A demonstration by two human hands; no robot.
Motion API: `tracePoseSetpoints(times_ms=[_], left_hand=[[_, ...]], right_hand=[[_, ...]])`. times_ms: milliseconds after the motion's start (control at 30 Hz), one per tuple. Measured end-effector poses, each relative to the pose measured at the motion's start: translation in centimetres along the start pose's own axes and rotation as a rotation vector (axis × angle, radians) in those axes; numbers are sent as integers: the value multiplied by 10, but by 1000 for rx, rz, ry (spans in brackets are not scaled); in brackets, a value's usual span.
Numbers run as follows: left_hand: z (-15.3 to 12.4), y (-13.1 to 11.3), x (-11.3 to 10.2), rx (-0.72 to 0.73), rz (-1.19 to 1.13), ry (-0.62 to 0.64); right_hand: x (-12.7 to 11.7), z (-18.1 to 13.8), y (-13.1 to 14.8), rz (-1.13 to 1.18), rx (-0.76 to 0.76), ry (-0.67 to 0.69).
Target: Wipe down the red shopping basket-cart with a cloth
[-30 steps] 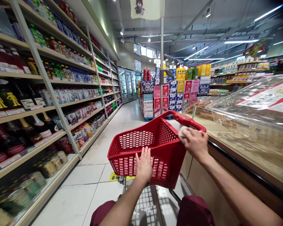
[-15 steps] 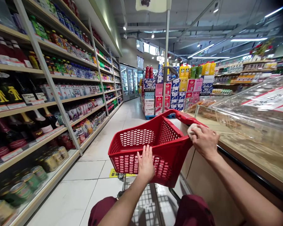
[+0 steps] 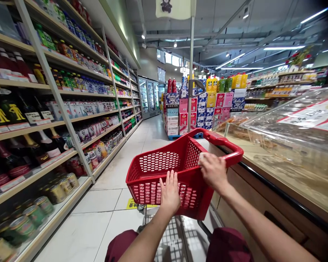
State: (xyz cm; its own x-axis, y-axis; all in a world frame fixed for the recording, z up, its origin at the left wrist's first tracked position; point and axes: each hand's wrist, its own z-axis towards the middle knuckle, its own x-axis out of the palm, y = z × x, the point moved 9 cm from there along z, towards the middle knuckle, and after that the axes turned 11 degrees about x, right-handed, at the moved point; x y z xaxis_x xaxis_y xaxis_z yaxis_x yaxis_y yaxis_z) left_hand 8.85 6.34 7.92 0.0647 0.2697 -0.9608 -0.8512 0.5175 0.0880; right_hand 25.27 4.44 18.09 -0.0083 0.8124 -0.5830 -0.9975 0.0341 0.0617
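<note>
A red plastic shopping cart (image 3: 150, 178) with perforated basket sides stands in front of my knees, its handle (image 3: 233, 154) towards the right. My left hand (image 3: 169, 193) lies flat against the near side of the basket, fingers stretched out. Closed around a crumpled whitish cloth (image 3: 201, 157), my right hand (image 3: 214, 171) presses on the basket's top rim close to the handle. Most of the cloth is hidden under the fingers.
Shelves (image 3: 84, 118) of bottles and cans line the left. At right stands a counter (image 3: 262, 153) with clear-lidded food bins (image 3: 297, 120). Stacked drink cartons (image 3: 184, 120) and a pole (image 3: 191, 72) are ahead; a yellow floor sticker (image 3: 131, 203) lies under the cart.
My right hand has slid the cloth leftward from the handle end onto the basket's rim, uncovering the handle's corner. My left hand has stayed on the basket side.
</note>
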Motion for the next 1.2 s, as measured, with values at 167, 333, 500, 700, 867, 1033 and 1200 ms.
tracePoseSetpoints(times_ms=[167,333,500,700,867,1033,1200], left_hand=[[-2,-1,-1,27,25,-7],[0,-4,2,7,26,-27],[-1,-4,1,13,37,-26],[0,-6,2,13,14,-30],[-1,-5,1,14,7,-3],[-4,-5,-4,49,20,2],[-4,-8,-6,12,-19,24]], right_hand=[[1,-3,6,25,-88,27],[-13,12,-49,-99,182,-98],[8,-13,29,48,-155,68],[-7,6,-34,-49,114,-56],[9,-13,26,31,-84,82],[0,-6,-2,27,-34,23],[-8,2,-31,-39,126,-50]])
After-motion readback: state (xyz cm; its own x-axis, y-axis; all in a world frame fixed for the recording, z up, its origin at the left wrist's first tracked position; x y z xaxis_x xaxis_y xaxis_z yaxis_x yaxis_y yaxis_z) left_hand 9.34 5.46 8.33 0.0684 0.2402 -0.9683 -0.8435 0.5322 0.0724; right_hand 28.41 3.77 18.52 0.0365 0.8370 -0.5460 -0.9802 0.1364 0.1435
